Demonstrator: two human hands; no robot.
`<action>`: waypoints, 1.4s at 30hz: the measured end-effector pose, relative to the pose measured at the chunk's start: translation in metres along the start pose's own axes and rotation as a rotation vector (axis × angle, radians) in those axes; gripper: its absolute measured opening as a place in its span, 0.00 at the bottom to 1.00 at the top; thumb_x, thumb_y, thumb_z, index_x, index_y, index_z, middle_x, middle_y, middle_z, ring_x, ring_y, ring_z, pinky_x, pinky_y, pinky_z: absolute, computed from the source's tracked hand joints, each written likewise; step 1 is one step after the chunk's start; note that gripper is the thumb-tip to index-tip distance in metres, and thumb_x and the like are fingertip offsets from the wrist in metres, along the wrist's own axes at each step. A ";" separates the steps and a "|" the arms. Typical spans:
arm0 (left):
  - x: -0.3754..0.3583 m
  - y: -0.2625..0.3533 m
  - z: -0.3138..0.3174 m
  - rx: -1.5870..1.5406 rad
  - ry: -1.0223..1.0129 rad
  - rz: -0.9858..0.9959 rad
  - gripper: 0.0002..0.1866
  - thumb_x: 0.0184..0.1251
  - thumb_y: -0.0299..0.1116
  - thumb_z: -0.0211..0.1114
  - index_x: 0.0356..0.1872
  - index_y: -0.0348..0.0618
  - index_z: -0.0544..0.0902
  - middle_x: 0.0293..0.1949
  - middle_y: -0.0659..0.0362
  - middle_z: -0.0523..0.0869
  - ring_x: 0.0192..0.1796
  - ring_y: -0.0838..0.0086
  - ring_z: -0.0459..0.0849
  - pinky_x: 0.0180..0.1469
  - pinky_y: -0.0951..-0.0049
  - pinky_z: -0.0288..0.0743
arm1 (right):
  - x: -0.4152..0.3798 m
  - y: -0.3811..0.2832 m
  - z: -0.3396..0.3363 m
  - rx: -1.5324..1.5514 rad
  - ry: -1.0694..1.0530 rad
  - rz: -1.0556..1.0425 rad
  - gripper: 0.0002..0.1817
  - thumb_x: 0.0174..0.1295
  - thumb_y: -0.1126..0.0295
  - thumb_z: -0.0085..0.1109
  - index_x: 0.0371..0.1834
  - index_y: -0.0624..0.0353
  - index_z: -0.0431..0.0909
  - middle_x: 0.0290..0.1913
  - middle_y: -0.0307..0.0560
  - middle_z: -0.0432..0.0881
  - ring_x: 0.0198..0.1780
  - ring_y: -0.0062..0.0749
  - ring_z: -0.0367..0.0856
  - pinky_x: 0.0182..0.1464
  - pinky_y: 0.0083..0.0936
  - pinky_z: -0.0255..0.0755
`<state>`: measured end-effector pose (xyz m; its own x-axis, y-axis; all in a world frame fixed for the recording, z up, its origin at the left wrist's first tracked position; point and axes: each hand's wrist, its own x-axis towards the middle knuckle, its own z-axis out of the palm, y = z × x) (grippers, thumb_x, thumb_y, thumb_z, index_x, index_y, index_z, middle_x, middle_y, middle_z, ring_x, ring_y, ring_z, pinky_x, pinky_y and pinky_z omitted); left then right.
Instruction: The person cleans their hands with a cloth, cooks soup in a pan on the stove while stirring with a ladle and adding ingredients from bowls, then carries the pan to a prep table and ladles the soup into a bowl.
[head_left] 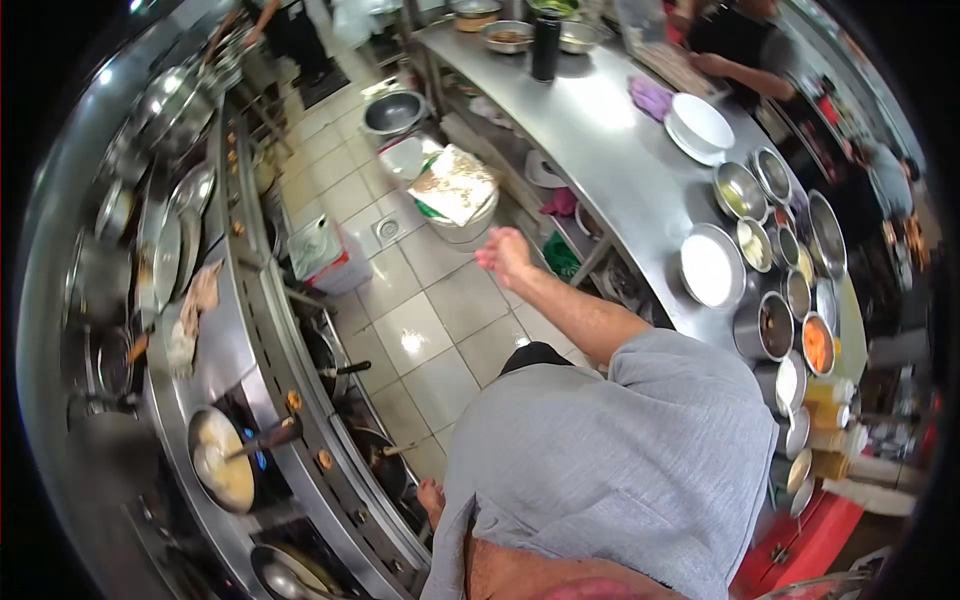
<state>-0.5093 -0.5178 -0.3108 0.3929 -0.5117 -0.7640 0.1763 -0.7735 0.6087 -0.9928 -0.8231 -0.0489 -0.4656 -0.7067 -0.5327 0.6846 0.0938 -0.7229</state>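
Note:
My right hand reaches forward over the tiled floor, its fingers curled in and nothing visible in them. Just beyond it is a round white tub, topped by a crumpled, shiny sheet. Low beside my body, my left hand shows only in part next to the stove front, with its fingers mostly hidden. To its left, a pan of pale yellow liquid sits over a blue flame, a dark handle crossing its rim.
A steel counter on the right bears white plates, several metal bowls and sauce bottles. Along the left runs the stove with a cloth. A lidded box stands on the floor. Another person works across the counter.

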 end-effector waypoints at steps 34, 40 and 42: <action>-0.058 0.168 0.224 0.351 -0.170 0.354 0.21 0.56 0.39 0.63 0.47 0.36 0.77 0.34 0.57 0.82 0.32 0.74 0.79 0.33 0.74 0.74 | -0.121 -0.139 -0.293 0.156 0.211 -0.046 0.08 0.49 0.78 0.48 0.33 0.67 0.72 0.30 0.52 0.79 0.28 0.39 0.78 0.29 0.28 0.76; -0.111 0.195 0.147 -0.115 0.203 0.526 0.19 0.59 0.36 0.63 0.50 0.39 0.76 0.34 0.60 0.82 0.33 0.79 0.79 0.33 0.78 0.72 | -0.078 -0.130 -0.219 -0.188 -0.127 0.194 0.08 0.47 0.78 0.49 0.32 0.67 0.72 0.26 0.49 0.76 0.23 0.37 0.76 0.25 0.27 0.73; -0.134 0.209 0.107 -0.249 0.356 0.656 0.17 0.61 0.33 0.62 0.50 0.39 0.74 0.31 0.64 0.79 0.30 0.82 0.77 0.28 0.82 0.69 | -0.068 -0.111 -0.179 -0.262 -0.185 0.234 0.09 0.46 0.78 0.49 0.32 0.68 0.72 0.24 0.49 0.76 0.20 0.38 0.76 0.22 0.28 0.73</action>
<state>-0.6221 -0.6508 -0.1045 0.7450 -0.6514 -0.1433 -0.0111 -0.2269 0.9738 -1.1368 -0.6599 -0.0111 -0.1883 -0.7571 -0.6256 0.5830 0.4264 -0.6916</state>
